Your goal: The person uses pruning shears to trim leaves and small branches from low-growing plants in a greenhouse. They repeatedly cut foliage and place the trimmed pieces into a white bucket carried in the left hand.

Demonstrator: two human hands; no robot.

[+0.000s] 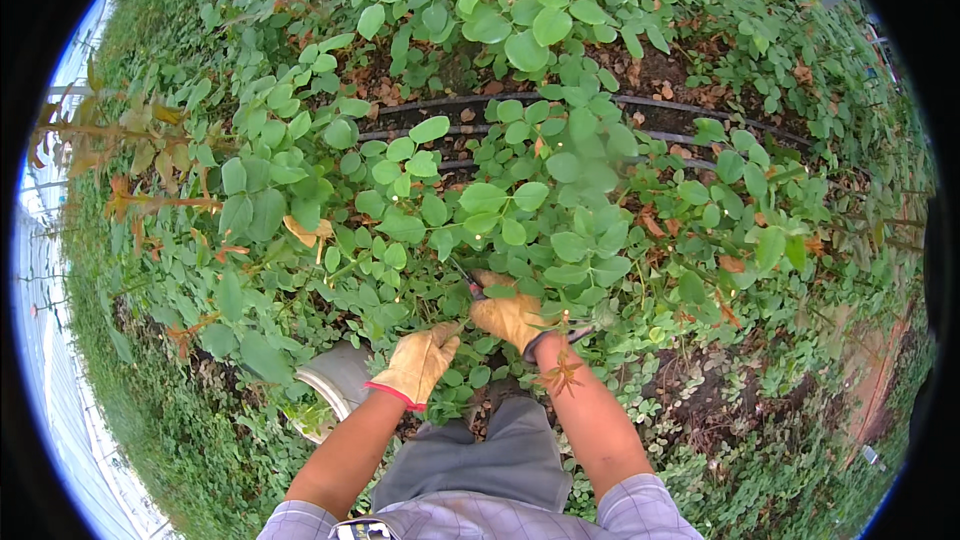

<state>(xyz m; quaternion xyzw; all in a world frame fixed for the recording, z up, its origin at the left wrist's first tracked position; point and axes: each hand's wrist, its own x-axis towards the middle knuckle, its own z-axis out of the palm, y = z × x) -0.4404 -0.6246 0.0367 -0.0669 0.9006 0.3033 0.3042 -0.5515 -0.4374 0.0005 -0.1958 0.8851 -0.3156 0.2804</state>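
Both hands wear tan work gloves and are low among leafy green shrubs that look like rose bushes. My right hand [510, 311] is closed on a tool with a red and dark handle [475, 286], perhaps pruning shears; leaves hide most of it. Just to the left, my left hand [421, 361] has its fingers bent together at the foliage, and whether it grips a stem cannot be told. Green compound leaves [484, 199] spread above both hands. A pale bucket [337, 375] stands beside my left wrist.
Dark irrigation tubes [652, 136] run across the soil beyond the hands, partly under leaves. Reddish, thorny-looking stems [172, 201] reach in at the left. Dry brown leaves lie on the ground. A brown strip of ground [874, 375] shows at the right.
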